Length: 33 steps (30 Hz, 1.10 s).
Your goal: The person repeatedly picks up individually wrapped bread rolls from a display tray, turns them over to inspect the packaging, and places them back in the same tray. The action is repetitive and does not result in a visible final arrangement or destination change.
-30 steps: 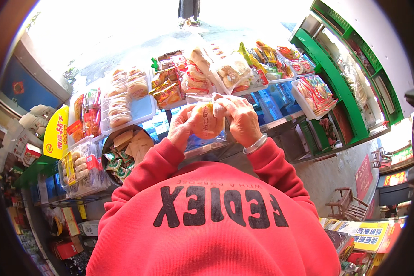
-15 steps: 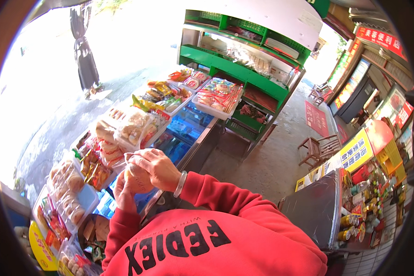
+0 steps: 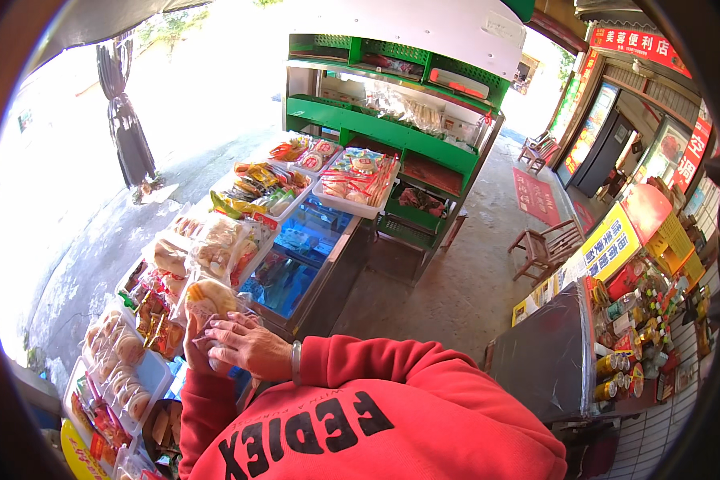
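Note:
A round, pale bun in a clear plastic wrapper [image 3: 210, 298], with an orange and white mark on it, is upright between my hands above the snack display. My left hand [image 3: 198, 346] grips its near left side, the fingers along its edge. My right hand [image 3: 252, 346], wearing a pale bangle on the wrist, closes over the wrapper's near end; its fingers hide that part. Just beyond lie bagged buns [image 3: 218, 240] and red-and-white packets [image 3: 164, 278]. A white tray of wrapped buns [image 3: 158, 374] stands left of my left hand.
Trays of bright packets [image 3: 316, 210] line a glass-topped case [image 3: 284, 276] with blue inside. Behind it stands a green shelf rack [image 3: 396, 132]. Wooden chairs [image 3: 544, 246] and a dark counter [image 3: 536, 356] crowded with bottles and cans [image 3: 628, 336] are to the right.
The wrapped bun has tilted up and moved left and away from me, showing its marked face. My right hand has slid down to its near end, and both hands sit lower.

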{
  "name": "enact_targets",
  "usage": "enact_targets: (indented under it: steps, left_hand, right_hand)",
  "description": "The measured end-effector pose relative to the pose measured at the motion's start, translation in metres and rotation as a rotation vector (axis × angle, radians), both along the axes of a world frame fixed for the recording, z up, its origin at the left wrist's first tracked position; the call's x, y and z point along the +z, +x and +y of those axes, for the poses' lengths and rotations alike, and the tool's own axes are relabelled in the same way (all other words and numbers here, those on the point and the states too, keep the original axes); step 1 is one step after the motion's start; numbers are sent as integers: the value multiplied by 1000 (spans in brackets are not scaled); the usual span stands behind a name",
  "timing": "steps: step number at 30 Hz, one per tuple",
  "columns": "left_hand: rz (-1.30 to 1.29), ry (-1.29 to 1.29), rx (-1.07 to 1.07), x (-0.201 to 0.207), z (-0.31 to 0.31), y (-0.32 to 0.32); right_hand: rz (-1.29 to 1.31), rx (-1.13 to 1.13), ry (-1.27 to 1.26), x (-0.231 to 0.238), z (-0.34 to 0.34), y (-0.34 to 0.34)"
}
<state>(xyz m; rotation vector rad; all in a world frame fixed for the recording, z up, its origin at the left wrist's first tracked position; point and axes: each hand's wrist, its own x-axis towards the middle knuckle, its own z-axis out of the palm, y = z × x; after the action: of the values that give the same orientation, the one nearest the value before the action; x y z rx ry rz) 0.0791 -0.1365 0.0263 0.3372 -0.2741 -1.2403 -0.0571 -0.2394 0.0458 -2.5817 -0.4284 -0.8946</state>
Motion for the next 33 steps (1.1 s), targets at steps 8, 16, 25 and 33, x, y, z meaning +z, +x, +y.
enact_targets:
  steps: [8,16,25,33]
  left_hand:
    - [-36,64,-47,17,12,5]
    - [-312,-8,355,22,-2,7]
    - [-396,-2,390,19,-17,-19]
    - [-348,20,466,29,-1,-9]
  right_hand:
    - [-198,57,-125,9,-10,-2]
    - [-159,-51,132,35,-35,-12]
    - [-194,-99,150,11,-37,1]
    - [78,-65,1203,13,-78,-4]
